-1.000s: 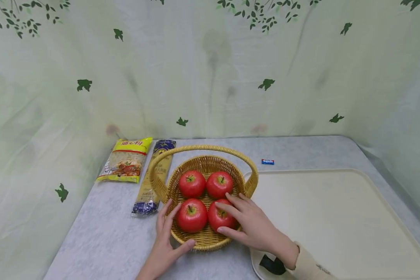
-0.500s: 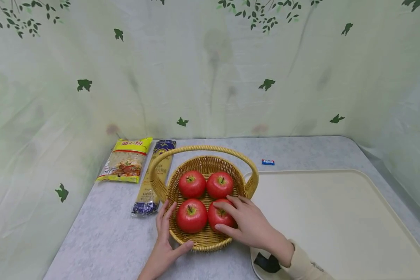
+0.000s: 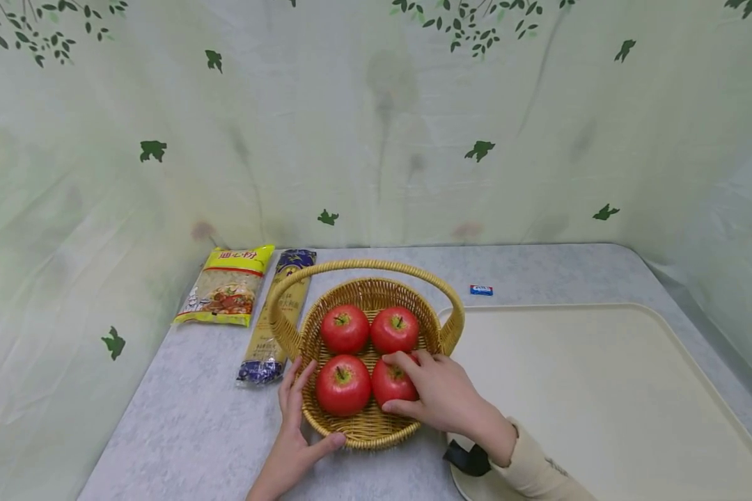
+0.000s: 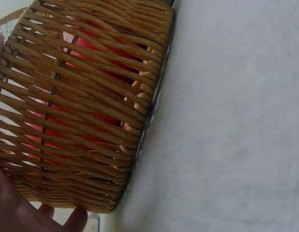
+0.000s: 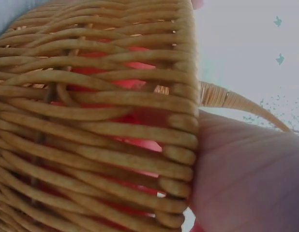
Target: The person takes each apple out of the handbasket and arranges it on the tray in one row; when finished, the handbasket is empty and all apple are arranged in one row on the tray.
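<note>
A round wicker basket (image 3: 376,440) with a tall hoop handle holds several red apples. My right hand (image 3: 445,393) reaches over its right rim. Thumb and fingers curl round the front right apple (image 3: 388,383) and partly hide it. That apple is still down in the basket beside the front left apple (image 3: 343,385). At the basket's front left, my left hand (image 3: 294,438) rests on the rim, fingers extended along the left side and thumb at the front. In the left wrist view the fingers touch the woven wall (image 4: 82,106). Red shows through the weave in both wrist views.
A large cream tray (image 3: 576,390) lies to the right of the basket. Behind the tray is a small blue and red packet (image 3: 481,290). Left of the basket are a long pasta packet (image 3: 269,341) and a yellow bag of macaroni (image 3: 228,287).
My right hand has moved slightly left, and its fingers have closed round the front right apple. The left hand stays at the rim, and the basket has hardly moved.
</note>
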The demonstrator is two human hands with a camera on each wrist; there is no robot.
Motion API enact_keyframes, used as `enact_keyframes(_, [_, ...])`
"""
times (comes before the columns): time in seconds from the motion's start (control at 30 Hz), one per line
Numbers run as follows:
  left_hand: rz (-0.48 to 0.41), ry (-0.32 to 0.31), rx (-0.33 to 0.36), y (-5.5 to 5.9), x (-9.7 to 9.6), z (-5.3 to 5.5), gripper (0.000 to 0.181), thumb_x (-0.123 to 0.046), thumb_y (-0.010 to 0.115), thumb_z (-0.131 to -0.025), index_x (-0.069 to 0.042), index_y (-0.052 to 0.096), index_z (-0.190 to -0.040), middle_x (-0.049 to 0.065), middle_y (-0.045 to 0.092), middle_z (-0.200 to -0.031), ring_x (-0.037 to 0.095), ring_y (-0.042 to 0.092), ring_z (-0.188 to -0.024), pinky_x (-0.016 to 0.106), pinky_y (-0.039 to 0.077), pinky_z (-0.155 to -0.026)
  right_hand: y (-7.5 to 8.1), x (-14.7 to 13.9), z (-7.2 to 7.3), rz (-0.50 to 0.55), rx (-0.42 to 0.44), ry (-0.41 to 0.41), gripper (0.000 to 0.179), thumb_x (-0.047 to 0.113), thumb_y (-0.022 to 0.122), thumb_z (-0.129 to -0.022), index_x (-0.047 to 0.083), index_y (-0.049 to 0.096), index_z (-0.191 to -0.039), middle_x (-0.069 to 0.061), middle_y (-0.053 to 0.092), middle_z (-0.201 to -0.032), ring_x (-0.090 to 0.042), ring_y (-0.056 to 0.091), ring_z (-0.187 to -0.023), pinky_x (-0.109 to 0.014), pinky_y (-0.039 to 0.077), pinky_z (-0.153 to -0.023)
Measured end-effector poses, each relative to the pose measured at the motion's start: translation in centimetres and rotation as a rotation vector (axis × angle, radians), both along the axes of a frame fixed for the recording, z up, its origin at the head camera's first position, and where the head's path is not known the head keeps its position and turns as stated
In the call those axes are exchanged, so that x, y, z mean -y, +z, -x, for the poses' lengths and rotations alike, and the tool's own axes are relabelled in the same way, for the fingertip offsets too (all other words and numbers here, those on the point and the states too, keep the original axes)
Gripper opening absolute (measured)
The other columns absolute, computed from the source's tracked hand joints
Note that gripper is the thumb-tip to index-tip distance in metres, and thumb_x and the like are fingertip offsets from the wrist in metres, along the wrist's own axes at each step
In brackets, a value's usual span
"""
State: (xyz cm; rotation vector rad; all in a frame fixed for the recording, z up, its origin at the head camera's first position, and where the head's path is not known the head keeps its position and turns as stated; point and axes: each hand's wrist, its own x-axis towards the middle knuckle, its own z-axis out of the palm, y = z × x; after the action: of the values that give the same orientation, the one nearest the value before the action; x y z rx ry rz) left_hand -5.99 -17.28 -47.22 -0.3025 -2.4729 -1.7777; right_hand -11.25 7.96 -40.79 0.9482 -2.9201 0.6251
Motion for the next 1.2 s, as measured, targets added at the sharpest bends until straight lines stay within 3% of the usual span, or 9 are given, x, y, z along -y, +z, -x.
enact_keyframes(0.33, [0.021,-0.002,-0.024,-0.3,0.2,0.0,0.103,-0.009,0.081,-0.071,-0.02,0.018,-0.152,-0.008,-0.007,-0.154,0.021,-0.014,-0.139,0.075,0.008,-0.095,-0.3,0.9,0.3,-0.035,-0.007,-0.072,0.065,0.062,0.07,-0.073,0.02,0.049,-0.118,-0.009,0.061,-0.094,-0.024,0.059,-0.081,-0.039,0.047,-0.069])
enact_keyframes(0.87, [0.038,-0.008,-0.053,-0.4,0.4,0.1,0.104,-0.012,0.082,-0.07,-0.02,0.018,-0.152,-0.008,-0.008,-0.154,0.022,-0.011,-0.139,0.073,0.01,-0.097,-1.0,0.9,0.5,0.035,0.031,-0.087,0.058,0.059,0.068,-0.078,0.023,0.049,-0.119,-0.007,0.057,-0.099,-0.025,0.055,-0.085,-0.043,0.044,-0.076])
enact_keyframes(1.2, [0.05,-0.001,-0.037,-0.4,0.3,0.0,0.104,-0.01,0.081,-0.071,-0.021,0.018,-0.152,-0.008,-0.009,-0.154,0.028,-0.01,-0.139,0.074,0.011,-0.096,-1.1,0.6,0.1,0.1,0.0,-0.085,0.059,0.068,0.059,-0.079,0.029,0.048,-0.123,-0.002,0.056,-0.101,-0.02,0.055,-0.087,-0.041,0.044,-0.076])
